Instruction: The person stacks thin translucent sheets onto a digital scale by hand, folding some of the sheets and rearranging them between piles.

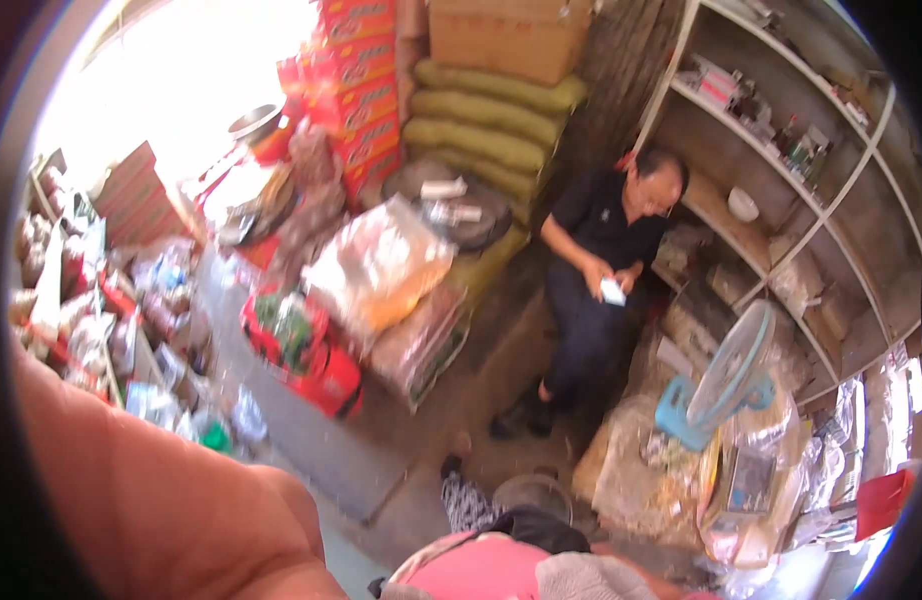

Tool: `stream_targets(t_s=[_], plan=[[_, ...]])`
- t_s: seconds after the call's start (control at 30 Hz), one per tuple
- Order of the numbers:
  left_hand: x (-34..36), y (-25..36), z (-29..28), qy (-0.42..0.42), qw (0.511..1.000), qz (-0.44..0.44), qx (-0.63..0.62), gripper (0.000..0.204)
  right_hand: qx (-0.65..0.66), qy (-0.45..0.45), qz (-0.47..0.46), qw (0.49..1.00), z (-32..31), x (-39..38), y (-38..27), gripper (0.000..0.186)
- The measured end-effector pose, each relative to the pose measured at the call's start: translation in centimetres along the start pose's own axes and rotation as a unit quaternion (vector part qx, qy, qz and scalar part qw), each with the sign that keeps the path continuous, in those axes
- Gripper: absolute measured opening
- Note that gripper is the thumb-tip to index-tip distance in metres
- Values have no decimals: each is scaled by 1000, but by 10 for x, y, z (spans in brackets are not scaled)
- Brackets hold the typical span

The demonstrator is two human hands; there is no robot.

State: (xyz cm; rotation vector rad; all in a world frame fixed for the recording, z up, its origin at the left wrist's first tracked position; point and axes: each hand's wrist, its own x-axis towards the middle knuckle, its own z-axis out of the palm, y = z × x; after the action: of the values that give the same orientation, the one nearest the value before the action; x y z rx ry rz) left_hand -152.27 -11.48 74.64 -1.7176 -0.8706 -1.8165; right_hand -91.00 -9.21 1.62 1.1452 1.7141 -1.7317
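Observation:
Very close and large at the lower left is bare skin of my left hand [171,490] and wrist. Its fingers are out of the picture, so I cannot tell whether it holds anything. Behind it, farther off, several bagged goods [156,400] are heaped together. At the lower edge my pink top [471,575] and a patterned trouser leg [468,503] show. My right hand is not in view. Beyond me a seated person [601,220] in dark clothes holds a small pale device [613,291] in both hands.
A red bag [326,380] with greens stands beside stacked plastic packs [381,270]. Behind are red cartons [369,110], green sacks [491,115] and a cardboard box [511,40]. To the right, a blue fan [686,412] stands on wrapped goods before shelves [826,215].

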Motion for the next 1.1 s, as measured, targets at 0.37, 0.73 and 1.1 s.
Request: stream_targets(t_s=[0.37,0.73,1.1], plan=[[67,-295,148,1,1000,-6,-22,53,99,318,40,942,-291,5,-445,27],[-145,-607,452,-337,805,-420,-251,49,254,566,-342,706,-728,-80,-742,28],[-171,-790,690,-461,656,-466,-375,45,378,633,-346,580,-1190,-63,-923,25]])
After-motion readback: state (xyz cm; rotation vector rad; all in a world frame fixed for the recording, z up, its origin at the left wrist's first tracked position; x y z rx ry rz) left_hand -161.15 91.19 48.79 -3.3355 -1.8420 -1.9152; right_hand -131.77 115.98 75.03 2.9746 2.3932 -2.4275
